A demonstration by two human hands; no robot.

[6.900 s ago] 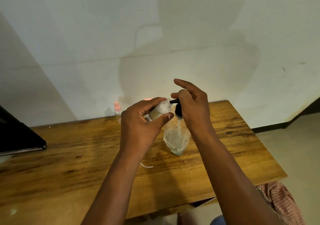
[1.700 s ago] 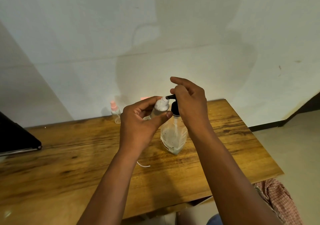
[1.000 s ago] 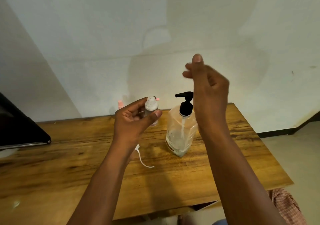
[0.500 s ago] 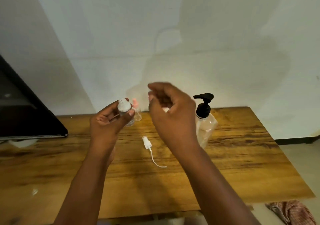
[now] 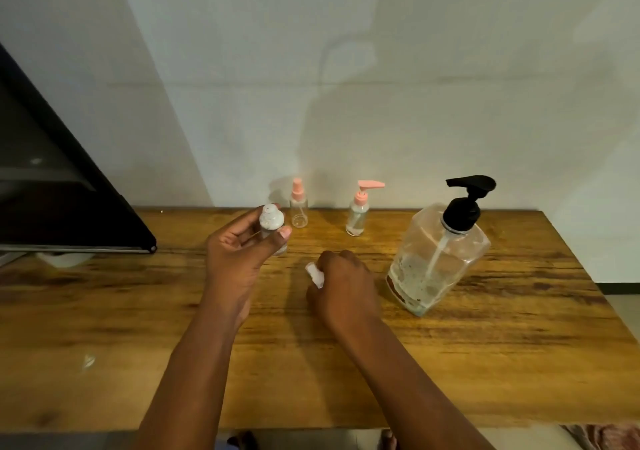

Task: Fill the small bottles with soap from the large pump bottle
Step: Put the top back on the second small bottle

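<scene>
Capping step: left hand (image 5: pixel 239 259) grips filled small bottle (image 5: pixel 272 222) upright; right hand (image 5: pixel 343 286) closed on white spray cap (image 5: pixel 315 274) at worktop (image 5: pixel 519 345). Next: thread dip tube into neck, screw down.

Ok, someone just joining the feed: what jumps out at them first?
The two hands mid-table: the left hand holds up a small uncapped bottle, and the right hand closes on a white cap down on the wooden table. To their right stands the large pump bottle, nearly empty.
</scene>
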